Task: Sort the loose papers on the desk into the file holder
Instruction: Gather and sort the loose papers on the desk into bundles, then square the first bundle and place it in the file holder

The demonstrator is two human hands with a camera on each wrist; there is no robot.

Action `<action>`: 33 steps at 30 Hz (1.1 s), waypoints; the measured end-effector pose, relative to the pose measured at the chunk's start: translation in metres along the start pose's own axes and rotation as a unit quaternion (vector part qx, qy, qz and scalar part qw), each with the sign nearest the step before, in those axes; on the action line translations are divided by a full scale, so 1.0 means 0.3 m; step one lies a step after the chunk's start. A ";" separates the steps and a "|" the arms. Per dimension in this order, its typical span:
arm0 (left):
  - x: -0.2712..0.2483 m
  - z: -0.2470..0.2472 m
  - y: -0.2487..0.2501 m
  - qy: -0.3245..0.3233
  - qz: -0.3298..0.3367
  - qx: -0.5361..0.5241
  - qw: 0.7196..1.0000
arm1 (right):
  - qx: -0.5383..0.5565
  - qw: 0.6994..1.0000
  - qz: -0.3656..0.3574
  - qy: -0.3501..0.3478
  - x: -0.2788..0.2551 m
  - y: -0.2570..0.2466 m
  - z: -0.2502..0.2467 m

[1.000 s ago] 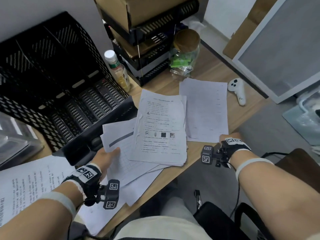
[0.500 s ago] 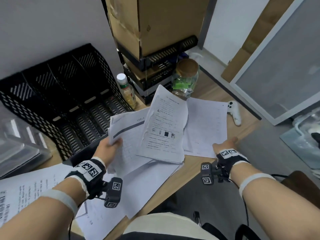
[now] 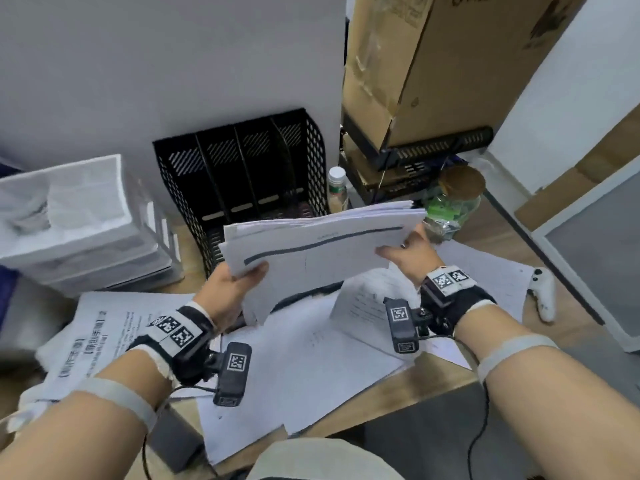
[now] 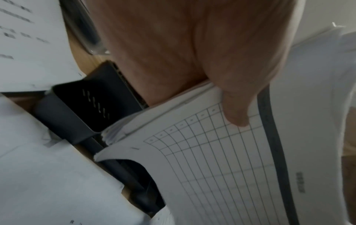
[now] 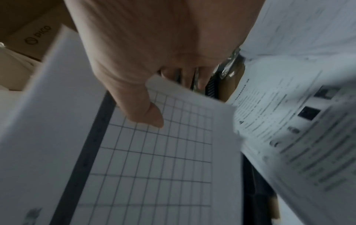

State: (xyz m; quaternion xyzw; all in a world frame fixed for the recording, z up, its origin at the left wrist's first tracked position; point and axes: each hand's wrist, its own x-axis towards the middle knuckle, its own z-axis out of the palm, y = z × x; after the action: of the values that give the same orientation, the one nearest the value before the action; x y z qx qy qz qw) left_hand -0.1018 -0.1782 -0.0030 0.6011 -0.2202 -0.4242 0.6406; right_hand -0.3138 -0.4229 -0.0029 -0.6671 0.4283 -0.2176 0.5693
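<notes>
Both hands hold a stack of white papers [image 3: 322, 244] up off the desk, in front of the black mesh file holder [image 3: 242, 168]. My left hand [image 3: 235, 282] pinches the stack's lower left corner, thumb on top of a sheet with a printed grid [image 4: 221, 159]. My right hand [image 3: 405, 254] grips the right edge, thumb on the same grid sheet [image 5: 154, 152]. The holder's upright slots look empty. More loose papers [image 3: 311, 358] lie on the desk under my wrists. A printed sheet [image 5: 298, 121] hangs to the right of my right hand.
White stacked drawers [image 3: 79, 220] stand left of the holder. A small bottle [image 3: 337, 192], a cork-lidded glass jar [image 3: 453, 202] and cardboard boxes on black trays [image 3: 415, 81] stand to its right. A white controller [image 3: 543, 292] lies at the desk's right edge.
The left hand has lifted the stack off the desk toward the holder. The right hand left the desk edge and took hold of the stack's right side. The head view tilted up.
</notes>
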 end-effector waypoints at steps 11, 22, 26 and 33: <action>-0.148 -0.134 -0.142 0.096 0.010 0.167 0.981 | 0.076 0.995 0.065 0.004 -0.077 0.160 0.155; -0.174 -0.215 -0.314 0.099 -0.074 0.144 0.982 | 0.010 0.996 0.043 -0.072 -0.186 0.260 0.225; -0.150 -0.206 -0.314 0.127 -0.092 0.127 0.980 | 0.018 0.997 0.063 -0.048 -0.149 0.282 0.240; -0.097 -0.177 -0.350 0.161 -0.121 -0.004 0.980 | 0.023 0.988 0.150 -0.018 -0.143 0.270 0.276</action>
State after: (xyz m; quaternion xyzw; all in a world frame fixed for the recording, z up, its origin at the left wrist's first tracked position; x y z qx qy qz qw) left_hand -0.1050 -0.1150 -0.1063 0.6811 -0.0383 -0.3972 0.6139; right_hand -0.2986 -0.3392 -0.0925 -0.5855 0.5082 -0.1274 0.6186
